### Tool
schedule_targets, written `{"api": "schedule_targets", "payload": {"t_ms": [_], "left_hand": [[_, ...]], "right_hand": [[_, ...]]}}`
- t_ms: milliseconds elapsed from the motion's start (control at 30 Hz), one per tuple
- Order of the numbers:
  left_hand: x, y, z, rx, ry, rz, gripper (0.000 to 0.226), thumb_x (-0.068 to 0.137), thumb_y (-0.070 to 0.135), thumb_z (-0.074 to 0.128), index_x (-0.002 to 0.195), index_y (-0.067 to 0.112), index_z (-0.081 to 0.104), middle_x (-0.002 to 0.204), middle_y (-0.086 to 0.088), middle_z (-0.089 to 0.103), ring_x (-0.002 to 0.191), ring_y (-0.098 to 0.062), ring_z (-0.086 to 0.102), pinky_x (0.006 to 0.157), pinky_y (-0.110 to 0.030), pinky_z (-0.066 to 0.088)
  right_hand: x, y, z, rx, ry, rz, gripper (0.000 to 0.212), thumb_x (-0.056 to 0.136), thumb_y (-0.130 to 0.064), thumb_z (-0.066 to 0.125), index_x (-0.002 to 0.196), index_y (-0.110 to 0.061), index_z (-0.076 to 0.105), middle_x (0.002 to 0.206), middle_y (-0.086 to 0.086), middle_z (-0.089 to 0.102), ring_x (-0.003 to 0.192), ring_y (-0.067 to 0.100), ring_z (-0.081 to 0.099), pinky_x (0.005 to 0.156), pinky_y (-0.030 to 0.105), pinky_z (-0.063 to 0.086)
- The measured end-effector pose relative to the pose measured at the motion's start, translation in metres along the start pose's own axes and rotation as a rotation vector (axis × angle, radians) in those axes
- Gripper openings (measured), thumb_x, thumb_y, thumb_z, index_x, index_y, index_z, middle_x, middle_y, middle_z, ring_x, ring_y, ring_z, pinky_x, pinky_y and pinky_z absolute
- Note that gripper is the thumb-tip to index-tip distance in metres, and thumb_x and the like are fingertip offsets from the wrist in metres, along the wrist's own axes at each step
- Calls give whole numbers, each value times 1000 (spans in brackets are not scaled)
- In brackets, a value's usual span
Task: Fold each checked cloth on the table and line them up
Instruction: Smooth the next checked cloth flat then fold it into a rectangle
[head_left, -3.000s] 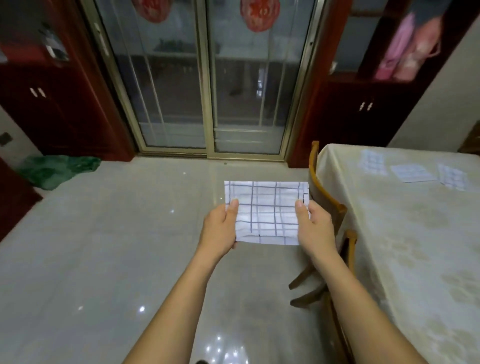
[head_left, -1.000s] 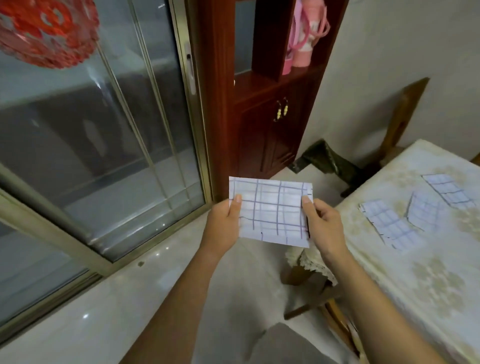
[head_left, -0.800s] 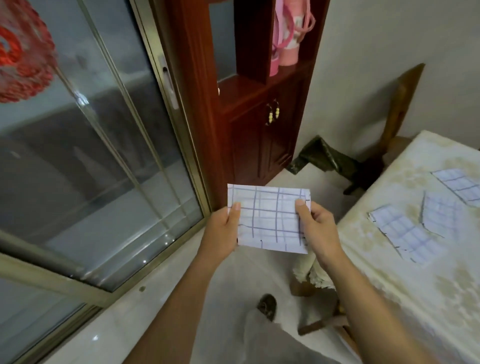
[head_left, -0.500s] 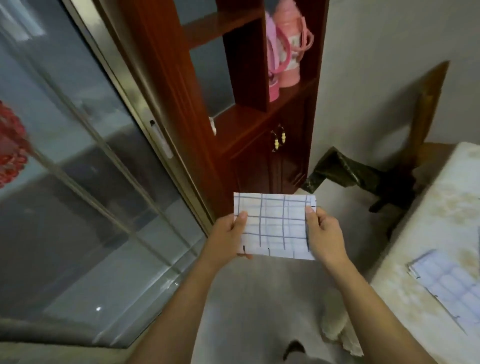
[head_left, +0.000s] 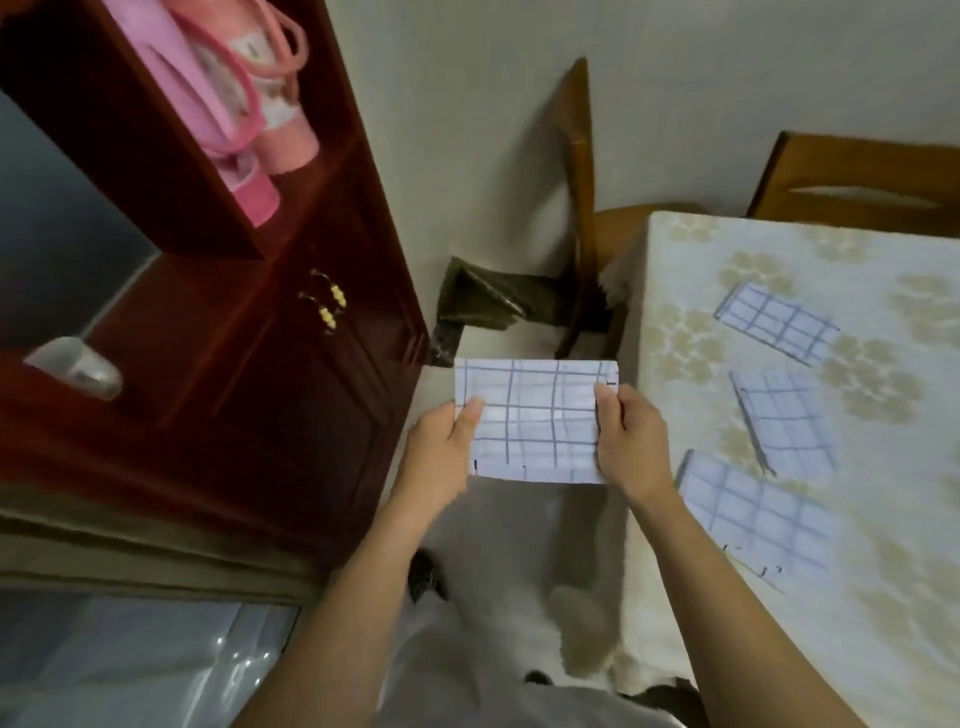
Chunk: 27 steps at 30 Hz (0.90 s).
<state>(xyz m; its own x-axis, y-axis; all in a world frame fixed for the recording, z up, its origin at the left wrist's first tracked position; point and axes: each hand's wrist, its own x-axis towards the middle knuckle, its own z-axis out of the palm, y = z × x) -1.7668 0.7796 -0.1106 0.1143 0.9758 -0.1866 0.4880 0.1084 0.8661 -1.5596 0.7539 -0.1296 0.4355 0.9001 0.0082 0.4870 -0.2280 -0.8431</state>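
Note:
A folded white cloth with blue checks (head_left: 535, 421) is held up in the air, left of the table. My left hand (head_left: 441, 457) pinches its left edge with the thumb on top. My right hand (head_left: 631, 441) pinches its right edge the same way. Three more folded checked cloths lie on the table: a near cloth (head_left: 753, 512), a middle cloth (head_left: 784, 421) and a far cloth (head_left: 776, 322). They lie at differing angles. The table (head_left: 675, 322) wears a cream floral cover.
A dark red wooden cabinet (head_left: 291, 374) stands at the left, with pink flasks (head_left: 249, 104) on its shelf. Wooden chairs stand at the table's far corner (head_left: 582, 218) and far side (head_left: 857, 176). A dark bag (head_left: 483, 301) lies on the floor by the wall.
The view has swung right, from the glass door to the cabinet and table. Three cloths on the table have come into full view. Both hands keep holding the folded cloth the same way.

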Motion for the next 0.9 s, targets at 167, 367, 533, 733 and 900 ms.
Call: {"api": "schedule_targets", "payload": {"t_ms": [167,367,533,733,900], "left_hand": [[89,9,6,-24,-198,43,33,105,42,45,102,21,70,96,3,75,91,-13,72,80,-42,61],[195,58,2,-37,-375,204,33,106,40,43,109,18,68,99,1,73,92,-12,70,62,-16,52],[250,61,15,-56,-482,235,30,106,37,46,106,17,68,92,2,73,84,-12,70,53,-11,46],[304,82,45,-36,-647,292,24,106,36,46,106,24,67,97,7,74,89,-5,70,66,-17,54],[356,95,79,-4,-685,276,22,106,34,48,109,26,68,96,15,72,93,-1,69,67,-10,50]], "right_hand": [[44,-19,0,-27,149,43,35,105,-25,41,71,-25,46,65,-11,48,61,4,46,57,6,36],[109,-43,3,-53,411,107,37,105,-29,43,70,-19,47,63,-4,50,59,11,46,54,21,32],[133,-51,12,-90,544,162,41,104,-26,46,64,-26,36,56,-8,39,51,6,38,50,19,27],[168,-32,16,-82,658,268,40,104,-26,46,65,-25,37,58,-8,41,53,5,39,51,21,26],[224,-6,11,-78,659,321,39,104,-29,45,67,-17,42,59,-2,45,53,9,42,49,20,30]]}}
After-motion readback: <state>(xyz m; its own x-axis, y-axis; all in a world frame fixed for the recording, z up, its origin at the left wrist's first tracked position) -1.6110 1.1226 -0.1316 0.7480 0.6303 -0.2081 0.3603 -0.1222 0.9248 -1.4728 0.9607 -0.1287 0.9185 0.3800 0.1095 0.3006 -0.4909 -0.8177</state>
